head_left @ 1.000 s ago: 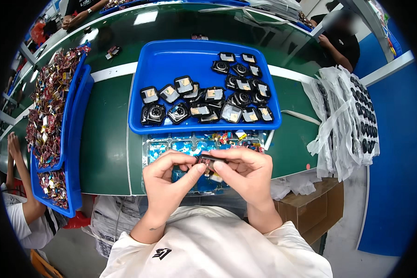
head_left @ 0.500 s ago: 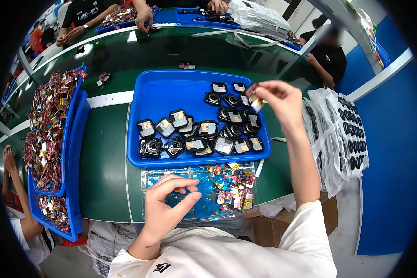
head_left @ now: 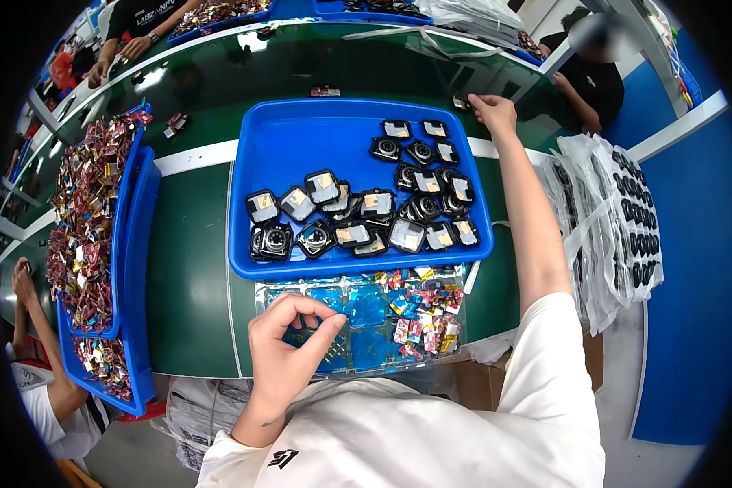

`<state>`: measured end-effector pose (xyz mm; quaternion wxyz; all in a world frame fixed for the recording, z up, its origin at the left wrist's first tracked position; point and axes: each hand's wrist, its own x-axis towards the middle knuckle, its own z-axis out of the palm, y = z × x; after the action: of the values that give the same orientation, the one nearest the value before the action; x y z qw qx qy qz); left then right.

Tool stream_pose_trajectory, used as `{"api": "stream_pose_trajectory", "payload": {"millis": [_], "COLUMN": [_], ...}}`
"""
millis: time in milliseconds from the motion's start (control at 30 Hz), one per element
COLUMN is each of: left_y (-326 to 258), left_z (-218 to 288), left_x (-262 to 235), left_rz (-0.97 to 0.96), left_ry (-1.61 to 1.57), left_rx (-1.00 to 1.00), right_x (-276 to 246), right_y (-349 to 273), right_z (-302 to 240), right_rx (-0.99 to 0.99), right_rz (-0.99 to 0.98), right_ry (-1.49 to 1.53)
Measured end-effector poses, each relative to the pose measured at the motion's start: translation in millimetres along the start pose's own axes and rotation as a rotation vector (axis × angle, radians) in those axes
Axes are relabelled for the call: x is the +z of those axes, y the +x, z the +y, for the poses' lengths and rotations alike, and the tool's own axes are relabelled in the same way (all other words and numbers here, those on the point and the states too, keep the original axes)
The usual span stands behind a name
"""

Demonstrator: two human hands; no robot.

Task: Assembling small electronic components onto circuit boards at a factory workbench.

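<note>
At upper right, my right hand [head_left: 494,111] touches a small dark electronic piece [head_left: 461,102]; if pinched, I cannot tell. Probably I place it; next calls for clean release. My left hand [head_left: 291,345] curls, thumb and forefinger perhaps touching.

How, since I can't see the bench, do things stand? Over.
Right hand at small part, near far-right corner of blue tray. Left hand curled above clear tray. Nothing visibly blocking either.

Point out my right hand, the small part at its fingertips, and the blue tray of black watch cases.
Right hand [head_left: 495,112]: head view, on the back of the hand.
Small part [head_left: 461,102]: head view, on its visible middle.
Blue tray [head_left: 293,145]: head view, on its bare bottom.
</note>
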<state>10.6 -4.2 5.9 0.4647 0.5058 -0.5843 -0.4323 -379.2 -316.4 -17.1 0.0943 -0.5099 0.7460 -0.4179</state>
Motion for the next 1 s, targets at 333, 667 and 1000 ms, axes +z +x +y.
{"api": "stream_pose_trajectory", "payload": {"millis": [333,667,1000], "left_y": [-2,-14,-8], "left_z": [-10,-1,11], "left_x": [10,16,20], "left_rz": [0.061,-0.012,0.033], "left_ry": [-0.051,-0.237,0.037], "left_rx": [0.132,0.048,0.170], "right_x": [-111,-80,-88], "right_y": [-237,-284,-303], "right_z": [-108,-97,-99], "right_rx": [-0.618,-1.121,-0.646], "right_rz": [-0.601,-0.500,-0.561], "right_ry": [0.176,-0.134,0.479]}}
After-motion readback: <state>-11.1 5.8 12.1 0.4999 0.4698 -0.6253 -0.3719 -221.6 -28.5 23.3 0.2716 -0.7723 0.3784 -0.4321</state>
